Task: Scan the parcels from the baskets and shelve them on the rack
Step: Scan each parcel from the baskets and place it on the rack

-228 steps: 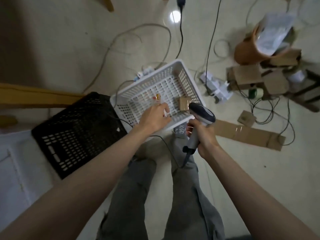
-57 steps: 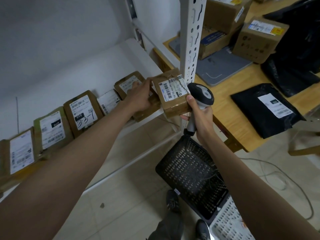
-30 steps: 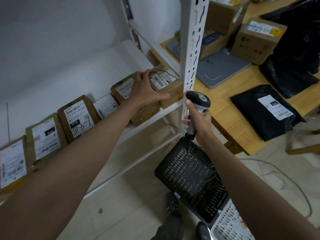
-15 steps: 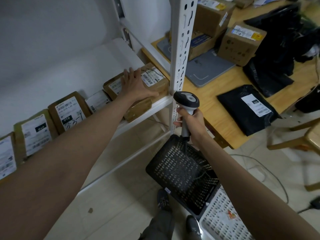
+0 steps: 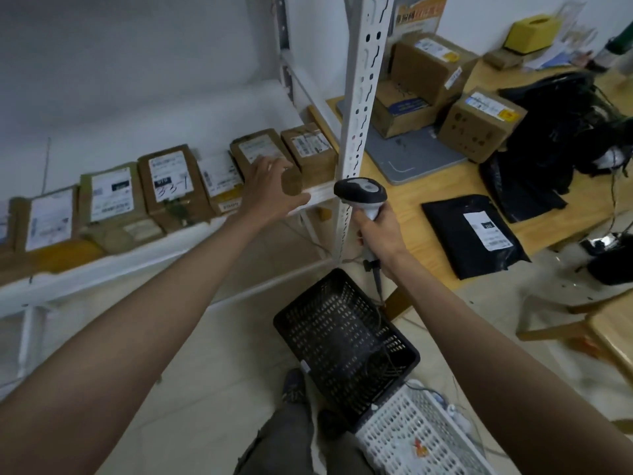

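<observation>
A row of brown cardboard parcels with white labels stands on the white rack shelf (image 5: 144, 258). The rightmost small parcel (image 5: 310, 152) sits against the rack's upright post (image 5: 359, 108). My left hand (image 5: 270, 190) hovers with fingers spread just in front of the neighbouring parcel (image 5: 257, 149), holding nothing. My right hand (image 5: 380, 234) grips the handle of a grey barcode scanner (image 5: 361, 192) beside the post. On the floor below lie an empty black basket (image 5: 342, 341) and a white basket (image 5: 421, 437).
A wooden table (image 5: 428, 186) to the right carries cardboard boxes (image 5: 479, 125), a black mailer bag (image 5: 476, 234), a grey flat device and dark bags. The scanner's cable hangs over the black basket. A wooden chair frame (image 5: 582, 323) stands at far right. My legs are at the bottom.
My left hand has let go of the small parcel, now standing on the shelf by the post, and has drawn back toward me. The scanner hand stays beside the post.
</observation>
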Demonstrator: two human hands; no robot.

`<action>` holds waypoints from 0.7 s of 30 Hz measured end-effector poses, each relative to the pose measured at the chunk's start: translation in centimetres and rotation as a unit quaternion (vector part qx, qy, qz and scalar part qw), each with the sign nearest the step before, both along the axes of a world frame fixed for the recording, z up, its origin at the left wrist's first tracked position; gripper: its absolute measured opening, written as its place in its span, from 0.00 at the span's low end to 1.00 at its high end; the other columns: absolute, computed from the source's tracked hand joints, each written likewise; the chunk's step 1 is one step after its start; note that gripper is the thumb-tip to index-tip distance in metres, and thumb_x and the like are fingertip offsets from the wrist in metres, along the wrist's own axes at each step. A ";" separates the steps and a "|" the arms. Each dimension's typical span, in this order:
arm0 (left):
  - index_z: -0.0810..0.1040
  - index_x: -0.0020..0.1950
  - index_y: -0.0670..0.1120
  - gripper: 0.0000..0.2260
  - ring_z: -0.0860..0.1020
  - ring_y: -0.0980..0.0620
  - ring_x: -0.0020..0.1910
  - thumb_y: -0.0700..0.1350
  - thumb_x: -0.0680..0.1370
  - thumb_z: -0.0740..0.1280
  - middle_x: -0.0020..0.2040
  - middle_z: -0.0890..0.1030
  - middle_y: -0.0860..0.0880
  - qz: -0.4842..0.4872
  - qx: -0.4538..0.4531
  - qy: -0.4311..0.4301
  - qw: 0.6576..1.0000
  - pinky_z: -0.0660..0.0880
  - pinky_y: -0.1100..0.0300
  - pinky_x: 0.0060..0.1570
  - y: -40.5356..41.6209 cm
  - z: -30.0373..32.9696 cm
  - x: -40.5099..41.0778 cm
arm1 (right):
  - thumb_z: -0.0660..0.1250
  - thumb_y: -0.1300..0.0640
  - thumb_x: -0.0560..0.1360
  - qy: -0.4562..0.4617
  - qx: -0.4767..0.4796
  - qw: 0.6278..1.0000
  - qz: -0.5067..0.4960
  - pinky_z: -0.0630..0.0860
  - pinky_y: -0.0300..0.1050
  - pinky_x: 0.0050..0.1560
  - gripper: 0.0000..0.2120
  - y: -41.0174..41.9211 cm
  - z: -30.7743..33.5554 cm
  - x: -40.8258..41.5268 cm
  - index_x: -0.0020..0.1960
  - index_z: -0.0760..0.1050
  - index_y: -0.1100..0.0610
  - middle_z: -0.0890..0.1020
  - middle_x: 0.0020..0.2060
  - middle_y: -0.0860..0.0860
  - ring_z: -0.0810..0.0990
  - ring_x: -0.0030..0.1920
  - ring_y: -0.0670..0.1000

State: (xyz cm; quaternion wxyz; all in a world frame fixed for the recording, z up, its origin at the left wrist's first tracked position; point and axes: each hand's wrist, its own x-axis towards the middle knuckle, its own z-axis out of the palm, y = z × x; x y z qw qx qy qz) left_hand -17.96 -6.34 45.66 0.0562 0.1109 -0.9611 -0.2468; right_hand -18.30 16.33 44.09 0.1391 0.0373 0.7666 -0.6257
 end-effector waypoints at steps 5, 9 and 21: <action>0.72 0.69 0.47 0.27 0.67 0.46 0.71 0.55 0.74 0.75 0.70 0.68 0.45 0.016 0.058 -0.033 0.998 0.67 0.51 0.69 4.8 -0.8 3.8 | 0.69 0.57 0.78 0.002 0.057 0.998 -0.001 0.82 0.55 0.50 0.18 4.7 -1.1 0.8 0.62 0.63 0.55 0.79 0.53 0.56 0.81 0.52 0.56; 0.74 0.67 0.48 0.24 0.68 0.46 0.69 0.56 0.75 0.73 0.69 0.70 0.46 -0.001 0.049 -0.055 0.997 0.68 0.50 0.67 9.3 -2.2 4.2 | 0.70 0.60 0.77 0.005 0.112 0.994 -0.014 0.81 0.59 0.55 0.17 9.1 -2.5 0.1 0.63 0.68 0.57 0.80 0.54 0.56 0.82 0.54 0.58; 0.73 0.68 0.47 0.23 0.71 0.47 0.67 0.53 0.76 0.72 0.68 0.73 0.47 -0.033 0.078 -0.148 0.985 0.69 0.56 0.55 18.2 -10.3 3.0 | 0.70 0.63 0.77 -0.035 0.190 0.979 -0.067 0.75 0.48 0.52 0.18 16.9 -10.9 -5.3 0.65 0.71 0.61 0.79 0.54 0.56 0.78 0.53 0.54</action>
